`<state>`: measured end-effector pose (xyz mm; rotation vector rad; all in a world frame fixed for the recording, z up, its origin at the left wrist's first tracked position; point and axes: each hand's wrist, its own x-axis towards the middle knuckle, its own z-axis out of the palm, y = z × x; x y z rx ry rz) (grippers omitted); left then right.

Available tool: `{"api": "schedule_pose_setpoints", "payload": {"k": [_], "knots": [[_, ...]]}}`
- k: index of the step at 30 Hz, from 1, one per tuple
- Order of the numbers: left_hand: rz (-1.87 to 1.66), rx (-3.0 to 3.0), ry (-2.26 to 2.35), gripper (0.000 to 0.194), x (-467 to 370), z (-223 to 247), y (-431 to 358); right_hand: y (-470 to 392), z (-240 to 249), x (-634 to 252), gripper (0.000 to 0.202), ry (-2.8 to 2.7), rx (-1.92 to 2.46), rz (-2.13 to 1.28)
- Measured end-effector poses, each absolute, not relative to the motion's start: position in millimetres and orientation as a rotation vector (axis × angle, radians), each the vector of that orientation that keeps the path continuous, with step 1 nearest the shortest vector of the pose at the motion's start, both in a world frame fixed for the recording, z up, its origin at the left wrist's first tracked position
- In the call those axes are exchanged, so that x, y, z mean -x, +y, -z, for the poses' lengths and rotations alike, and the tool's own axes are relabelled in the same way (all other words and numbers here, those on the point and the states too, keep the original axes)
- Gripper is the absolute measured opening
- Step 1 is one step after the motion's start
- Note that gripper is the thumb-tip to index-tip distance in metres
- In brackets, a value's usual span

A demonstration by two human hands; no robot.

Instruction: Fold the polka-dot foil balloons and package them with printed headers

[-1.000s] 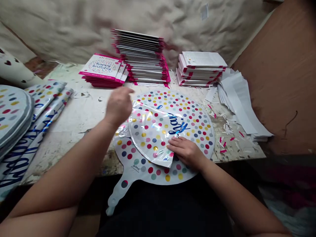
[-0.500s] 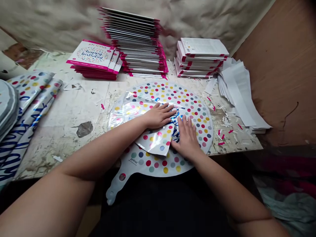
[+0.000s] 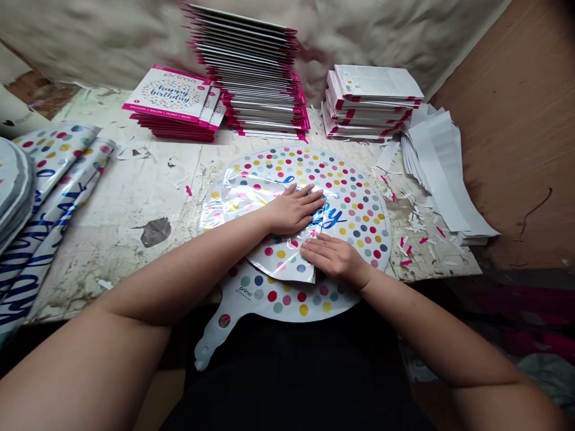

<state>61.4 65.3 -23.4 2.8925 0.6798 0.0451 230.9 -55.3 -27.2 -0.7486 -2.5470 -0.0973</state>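
Note:
A flat, round foil balloon (image 3: 363, 230) with coloured dots lies before me, its tail (image 3: 213, 341) hanging over the table's front edge. On its left part rests a folded piece of dotted foil (image 3: 281, 263), shiny and creased. My left hand (image 3: 294, 209) lies flat on the folded foil, fingers spread toward the right. My right hand (image 3: 336, 257) is laid palm down over the fold's right edge, fingers stretched out leftward. Blue lettering on the round balloon shows partly beside the hands; the rest is covered.
Pink-edged "happy birthday" packets (image 3: 173, 96) and a tall stack of packets (image 3: 265, 78) stand along the back, with another packet pile (image 3: 377, 102) farther right. White paper strips (image 3: 442, 167) lie at the right. More foil balloons (image 3: 54, 197) are at the left. Paper scraps (image 3: 415, 221) litter the table (image 3: 148, 185).
My right hand has moved from pointing away on the round balloon to lying across the folded foil's edge, uncovering more blue lettering. My left hand stays in place.

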Motion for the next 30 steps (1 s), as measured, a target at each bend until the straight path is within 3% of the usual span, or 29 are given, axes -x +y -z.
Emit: {"api": "schedule_pose_setpoints", "payload": {"k": [7, 11, 13, 19, 22, 24, 27, 30], "knots": [[0.009, -2.868, 0.599, 0.055, -68, 22, 69, -48, 18, -240, 0.026, -2.561, 0.666, -0.551], [0.03, -2.828, 0.843, 0.055, -60, 20, 81, -39, 8, -243, 0.021, -2.278, 1.076, -1.013], [0.032, -2.795, 1.004, 0.055, -36, 19, 85, -30, 4, -241, 0.03, -2.003, 1.392, -1.102], [0.084, -2.624, 1.593, 0.055, 83, 7, 82, 0, 8, -228, 0.039, -1.604, 1.836, -1.014], [-0.401, -2.472, 1.982, 0.054, 96, -10, 57, 11, 12, -223, 0.037, -1.609, 1.87, -0.939], [-0.776, -2.519, 1.882, 0.049, 76, -19, 28, 17, 14, -222, 0.035, -1.618, 1.9, -0.896], [-0.492, -2.782, 1.216, 0.05, 30, -16, -21, 20, 14, -223, 0.035, -1.659, 1.933, -0.832], [-0.106, -2.707, 1.217, 0.06, 2, 3, -49, 13, 11, -218, 0.028, -1.694, 1.932, -0.705]]}}
